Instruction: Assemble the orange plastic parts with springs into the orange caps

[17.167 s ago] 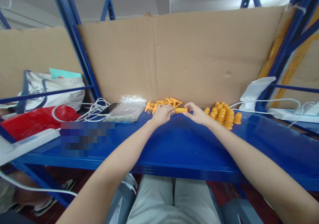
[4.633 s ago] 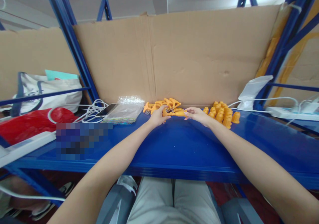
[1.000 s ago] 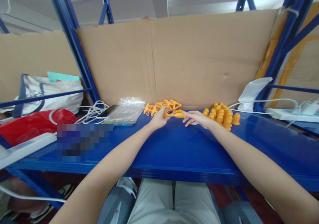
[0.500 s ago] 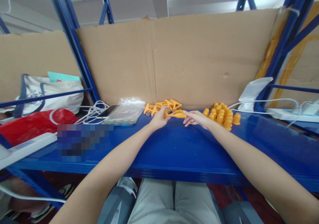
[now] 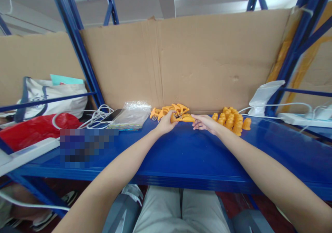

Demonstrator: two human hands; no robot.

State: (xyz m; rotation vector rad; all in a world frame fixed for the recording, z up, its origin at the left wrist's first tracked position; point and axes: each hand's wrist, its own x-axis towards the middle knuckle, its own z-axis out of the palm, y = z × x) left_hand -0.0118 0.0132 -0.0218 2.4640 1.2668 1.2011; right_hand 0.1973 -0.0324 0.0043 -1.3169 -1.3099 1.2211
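Note:
My left hand [image 5: 166,123] is closed around one end of an orange plastic piece [image 5: 185,119], just above the blue shelf. Pinched at that piece's right end are the fingertips of my right hand [image 5: 205,123], the other fingers curled below. Behind and left of my left hand lies a pile of orange T-shaped handles [image 5: 166,110] with metal coils. To the right of my right hand, several orange bell-shaped caps [image 5: 229,119] stand grouped together. My left fingers hide part of the held piece.
Flat clear plastic bags [image 5: 132,118], a phone [image 5: 113,115] and white cables [image 5: 97,117] lie to the left, near a red bag [image 5: 41,129]. A cardboard sheet [image 5: 197,63] backs the blue shelf [image 5: 181,157]. A white power strip [image 5: 306,119] sits at the right.
My right fingers have curled in and closed a little more at the end of the orange piece. My left hand stays nearly in place.

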